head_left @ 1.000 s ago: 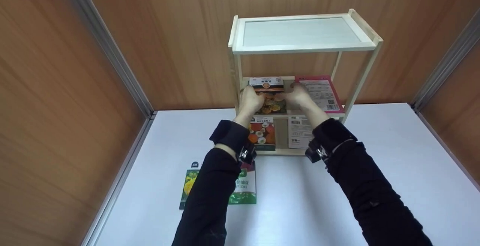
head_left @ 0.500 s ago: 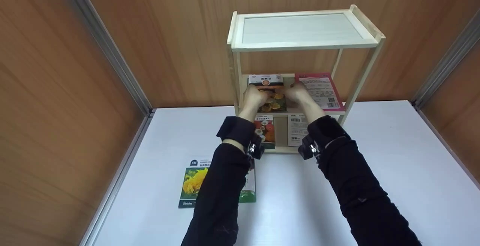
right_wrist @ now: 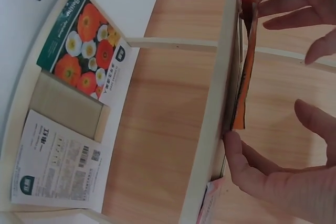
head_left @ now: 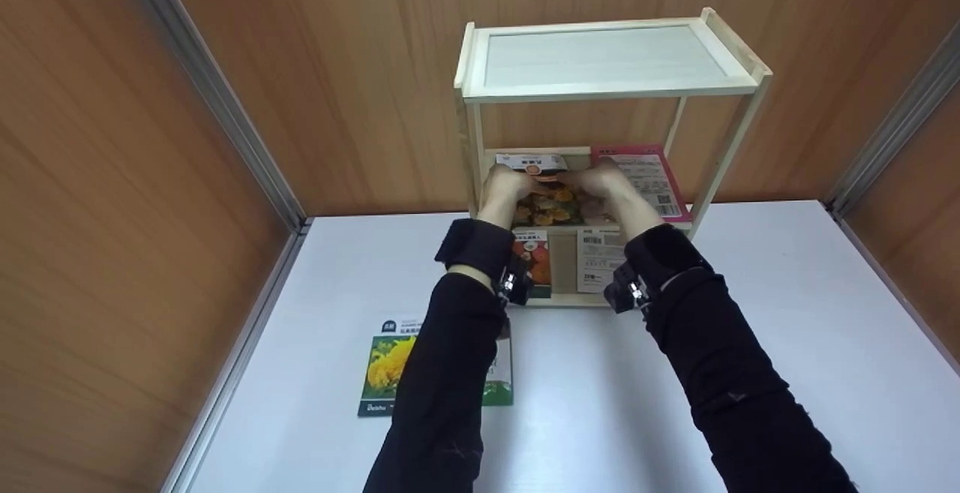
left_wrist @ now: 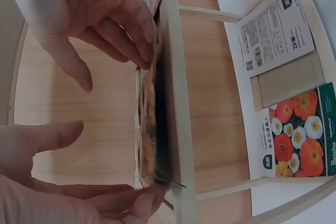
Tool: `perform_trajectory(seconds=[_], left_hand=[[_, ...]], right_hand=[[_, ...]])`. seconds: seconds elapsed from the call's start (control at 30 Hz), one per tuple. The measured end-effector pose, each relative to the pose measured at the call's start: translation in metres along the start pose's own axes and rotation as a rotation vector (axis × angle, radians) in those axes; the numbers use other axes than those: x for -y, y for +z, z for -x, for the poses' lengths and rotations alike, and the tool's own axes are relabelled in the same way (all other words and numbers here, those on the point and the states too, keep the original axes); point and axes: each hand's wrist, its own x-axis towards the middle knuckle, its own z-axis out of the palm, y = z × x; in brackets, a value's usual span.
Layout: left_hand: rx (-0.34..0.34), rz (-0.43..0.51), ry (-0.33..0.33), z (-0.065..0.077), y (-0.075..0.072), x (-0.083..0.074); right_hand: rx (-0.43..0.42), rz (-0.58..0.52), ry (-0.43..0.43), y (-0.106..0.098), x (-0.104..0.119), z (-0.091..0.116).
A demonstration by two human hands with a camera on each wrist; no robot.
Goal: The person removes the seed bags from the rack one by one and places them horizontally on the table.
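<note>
A seed packet with orange flowers [head_left: 553, 213] lies on the middle shelf of a small pale wooden rack [head_left: 600, 58]. My left hand [head_left: 511, 184] touches its left edge with extended fingers, the thumb lifted clear in the left wrist view. On the opposite edge the fingertips of my right hand [head_left: 602, 180] rest, the thumb likewise apart from it. Seen edge-on, the packet [right_wrist: 244, 87] lies between both hands. To its right is a pink-bordered packet [head_left: 649, 176], printed side up. The hands cover parts of the flower packet in the head view.
On the bottom shelf are a poppy packet [left_wrist: 299, 135] and a white printed packet [left_wrist: 275, 30], with a gap between them. A yellow-flower packet [head_left: 386, 365] and a green-and-white packet [head_left: 499, 384] lie on the white table, partly behind my left sleeve. Rack posts flank the shelf.
The orange-flower packet has shifted slightly and turned a little on the shelf, its lower end towards the right. My right hand has moved slightly right; the left stays at the packet's left edge.
</note>
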Motion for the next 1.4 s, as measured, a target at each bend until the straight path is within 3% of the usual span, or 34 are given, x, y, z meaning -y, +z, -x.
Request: perform_trajectory(seconds=[0.1,0.17,0.23,0.3,0.43,0.5,0.57,0.7,0.9,1.0,1.13,1.3,1.4], left_hand=[[-0.066,-0.035,0.001,0.004,-0.002,0.002],[-0.06,-0.052,0.004,0.007,-0.007,0.003],[-0.045,-0.06,-0.011,0.02,-0.016,-0.001],[-0.04,-0.064,-0.024,0.043,-0.032,-0.008],[-0.05,-0.052,-0.036,0.118,-0.073,-0.031],[-0.017,-0.035,-0.03,0.145,-0.09,-0.039],[-0.023,-0.027,-0.008,0.159,-0.098,-0.043],[-0.04,-0.019,0.026,0.17,-0.106,-0.048],[-0.014,-0.002,0.041,0.172,-0.111,-0.053],[0.01,0.076,0.032,0.174,-0.113,-0.055],[0.041,0.21,0.015,0.179,-0.114,-0.051],[0.116,0.368,0.037,0.189,-0.113,-0.039],[0.164,0.46,0.063,0.194,-0.111,-0.031]], right_hand=[[0.024,-0.004,0.021,-0.003,0.0,0.002],[0.042,0.008,0.031,-0.005,0.0,0.002],[0.054,0.022,0.043,-0.008,0.001,0.003],[0.064,0.038,0.057,-0.01,0.002,0.003],[0.082,0.035,0.06,-0.017,0.004,0.004],[0.092,0.037,0.049,-0.021,0.005,0.005],[0.105,0.052,0.035,-0.025,0.006,0.008],[0.117,0.1,0.01,-0.033,0.01,0.014],[0.083,0.087,-0.014,-0.042,0.013,0.022],[0.081,0.074,-0.032,-0.046,0.012,0.024],[0.107,-0.031,-0.081,-0.049,0.006,0.028],[0.185,-0.161,-0.147,-0.053,-0.006,0.035],[0.208,-0.18,-0.171,-0.054,-0.014,0.04]])
